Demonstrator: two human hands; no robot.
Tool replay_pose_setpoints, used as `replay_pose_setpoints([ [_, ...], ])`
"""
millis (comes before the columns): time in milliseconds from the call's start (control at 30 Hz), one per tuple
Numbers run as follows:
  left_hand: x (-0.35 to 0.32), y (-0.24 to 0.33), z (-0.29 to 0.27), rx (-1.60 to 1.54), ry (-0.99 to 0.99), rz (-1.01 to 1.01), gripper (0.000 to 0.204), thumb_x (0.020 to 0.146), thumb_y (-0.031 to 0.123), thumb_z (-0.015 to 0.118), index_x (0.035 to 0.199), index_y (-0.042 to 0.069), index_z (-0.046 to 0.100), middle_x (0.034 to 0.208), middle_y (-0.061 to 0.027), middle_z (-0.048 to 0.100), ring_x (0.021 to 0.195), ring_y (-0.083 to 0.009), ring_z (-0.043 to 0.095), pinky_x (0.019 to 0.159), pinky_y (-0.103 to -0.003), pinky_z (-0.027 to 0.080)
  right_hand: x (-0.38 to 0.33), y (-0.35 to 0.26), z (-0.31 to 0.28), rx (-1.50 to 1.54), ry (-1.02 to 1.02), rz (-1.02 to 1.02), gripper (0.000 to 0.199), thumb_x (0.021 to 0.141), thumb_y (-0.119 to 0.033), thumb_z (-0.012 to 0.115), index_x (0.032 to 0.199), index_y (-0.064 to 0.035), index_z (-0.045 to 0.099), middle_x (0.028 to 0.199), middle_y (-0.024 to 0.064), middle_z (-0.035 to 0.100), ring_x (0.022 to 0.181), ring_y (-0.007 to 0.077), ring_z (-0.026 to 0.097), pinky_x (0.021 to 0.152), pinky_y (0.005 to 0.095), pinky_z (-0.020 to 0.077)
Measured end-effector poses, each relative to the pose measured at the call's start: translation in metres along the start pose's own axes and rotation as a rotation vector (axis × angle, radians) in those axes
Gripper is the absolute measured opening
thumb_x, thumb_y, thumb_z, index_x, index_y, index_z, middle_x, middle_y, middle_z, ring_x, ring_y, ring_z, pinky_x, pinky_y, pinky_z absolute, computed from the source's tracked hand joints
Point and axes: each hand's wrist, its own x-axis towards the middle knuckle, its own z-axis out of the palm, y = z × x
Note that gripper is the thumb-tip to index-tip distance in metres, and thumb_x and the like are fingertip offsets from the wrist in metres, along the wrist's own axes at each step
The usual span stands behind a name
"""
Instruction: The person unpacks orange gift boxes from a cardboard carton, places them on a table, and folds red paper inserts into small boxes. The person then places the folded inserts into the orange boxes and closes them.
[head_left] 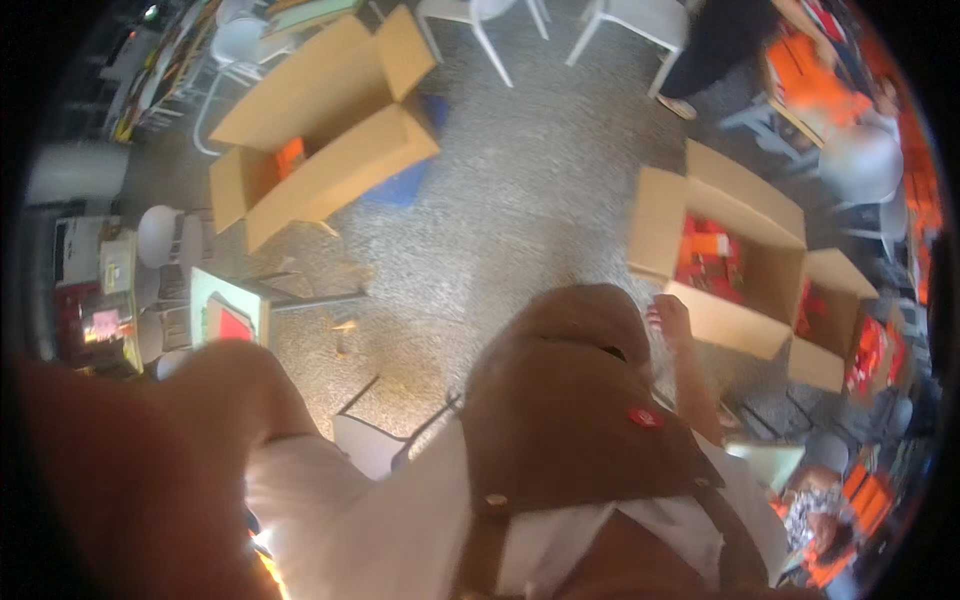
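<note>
My right hand (672,318) hangs beside the brown apron (590,420), its fingers curled in and no object showing in them. It appears next to the near edge of an open cardboard box (745,325), though I cannot tell whether they touch. Red and orange packages (708,255) lie inside that box. On the left my bent arm (235,390) rises close to the camera. Its forearm fills the lower left as a dark blur, and the left hand itself does not show.
Another open cardboard box (330,165) with an orange item stands at the upper left on something blue (400,185). A smaller box (825,330) sits at the right. White chairs (485,15) stand at the top. A person (725,45) is near an orange-covered table at the upper right.
</note>
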Motion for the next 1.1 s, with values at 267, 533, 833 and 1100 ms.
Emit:
replay_pose_setpoints([
  [267, -0.033, -0.11, -0.063, 0.152, 0.238, -0.362, 0.025, 0.094, 0.011, 0.059, 0.117, 0.002, 0.054, 0.116, -0.0162, 0.059, 0.103, -0.0289, 0.061, 0.087, -0.04, 0.049, 0.177, 0.043, 0.059, -1.136, -0.282, -0.716, 0.035, 0.087, -0.021, 0.068, 0.12, -0.0103, 0.064, 0.113, 0.0191, 0.062, 0.11, 0.0284, 0.057, 0.096, 0.0491, 0.0438],
  [533, -0.021, -0.181, -0.132, 0.184, 0.366, -0.693, 0.018, 0.094, 0.012, 0.057, 0.109, 0.002, 0.056, 0.108, -0.0176, 0.061, 0.097, -0.0309, 0.062, 0.083, -0.042, 0.05, 0.243, -0.147, 0.117, -0.805, -0.538, -0.316, 0.018, 0.089, -0.018, 0.061, 0.075, -0.0094, 0.068, 0.064, 0.004, 0.059, 0.066, 0.019, 0.062, 0.061, 0.0371, 0.0528],
  [833, -0.079, -0.237, -0.084, 0.189, 0.409, -0.644, 0.012, 0.094, 0.012, 0.056, 0.1, 0.002, 0.058, 0.099, -0.0192, 0.062, 0.091, -0.0331, 0.063, 0.079, -0.044, 0.05, 0.188, -0.123, 0.159, -0.61, -0.385, 0.082, 0.018, 0.093, -0.022, 0.06, 0.089, -0.005, 0.064, 0.071, 0.0027, 0.06, 0.069, 0.0121, 0.056, 0.061, 0.0312, 0.0486],
  [1100, -0.172, -0.412, -0.041, 0.034, 0.574, -0.797, 0.011, 0.094, 0.013, 0.055, 0.092, 0.002, 0.059, 0.091, -0.0205, 0.063, 0.085, -0.0351, 0.064, 0.075, -0.046, 0.051, 0.157, -0.178, 0.386, -0.543, -0.648, -0.084, 0.024, 0.099, -0.025, 0.057, 0.107, -0.0033, 0.064, 0.089, 0.0027, 0.062, 0.078, 0.0112, 0.057, 0.07, 0.0274, 0.048],
])
